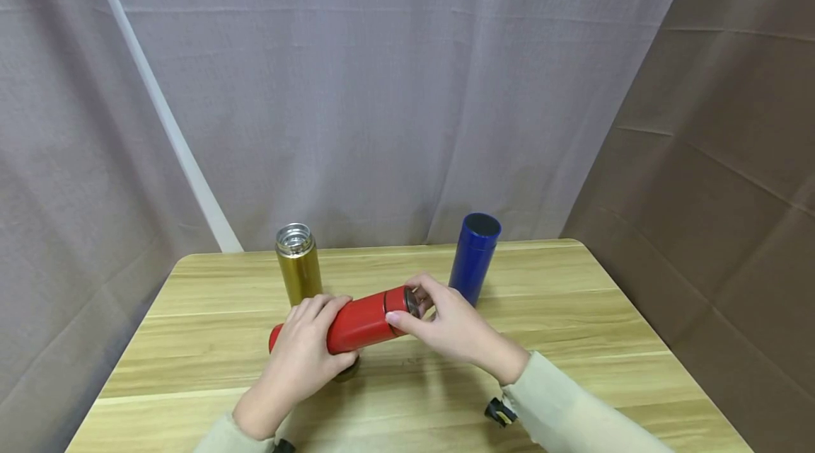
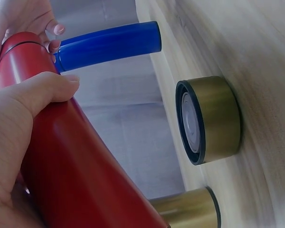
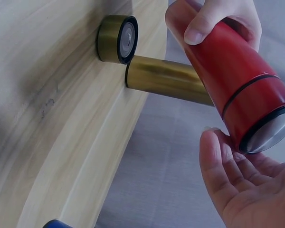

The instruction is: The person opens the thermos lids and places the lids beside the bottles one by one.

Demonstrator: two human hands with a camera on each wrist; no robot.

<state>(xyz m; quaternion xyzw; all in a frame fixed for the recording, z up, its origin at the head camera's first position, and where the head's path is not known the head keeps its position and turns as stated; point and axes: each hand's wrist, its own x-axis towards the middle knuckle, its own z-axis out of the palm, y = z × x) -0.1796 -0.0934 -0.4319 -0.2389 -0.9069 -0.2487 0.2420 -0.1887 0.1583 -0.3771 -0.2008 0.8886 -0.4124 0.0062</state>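
A red thermos [image 1: 361, 323] is held tilted above the table, its lid end up toward the right. My left hand [image 1: 304, 343] grips its body, thumb on the near side. At the red lid [image 3: 261, 114], with its silvery, black-rimmed top, is my right hand [image 1: 446, 325]; the thumb lies on the lid's side and the fingers bend around its far side. Behind the left hand stands an uncapped gold thermos [image 1: 301, 272], its steel mouth showing. Its gold lid [image 2: 216, 121] sits on the table, largely hidden by the left hand in the head view.
A blue thermos [image 1: 472, 258] with a dark top stands upright behind the right hand. All stand on a wooden table [image 1: 573, 340]. Grey curtain [image 1: 382, 99] hangs along the table's back edge, and brown cloth [image 1: 738, 191] on the right side.
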